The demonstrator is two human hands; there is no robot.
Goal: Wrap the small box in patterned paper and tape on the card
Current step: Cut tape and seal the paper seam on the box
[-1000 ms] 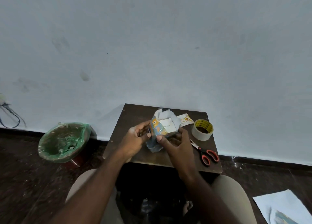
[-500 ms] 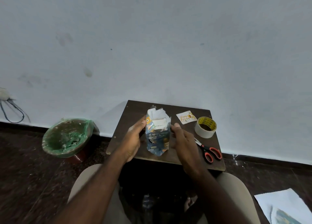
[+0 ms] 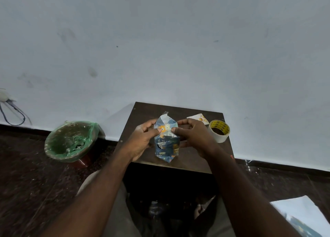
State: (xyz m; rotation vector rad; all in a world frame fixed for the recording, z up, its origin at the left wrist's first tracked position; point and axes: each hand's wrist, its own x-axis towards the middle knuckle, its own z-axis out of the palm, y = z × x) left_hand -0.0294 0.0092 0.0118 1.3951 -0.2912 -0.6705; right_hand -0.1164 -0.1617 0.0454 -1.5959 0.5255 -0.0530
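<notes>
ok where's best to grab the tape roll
Probably pinch the tape roll through its rim: thumb in the open core, fingers on the white outer wall, coming from above on the side nearest the right hand. It lies nearly flat, hole facing up.

Wrapped box (image 3: 167, 143) over the table (image 3: 142, 115); card (image 3: 199, 117) behind it, rightward; tape roll (image 3: 220, 138) beside the card; bin (image 3: 71, 158) left (on floor).

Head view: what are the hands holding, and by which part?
The paper-wrapped box; the left hand and right hand each pinch the folded paper flaps at its top end.
</notes>
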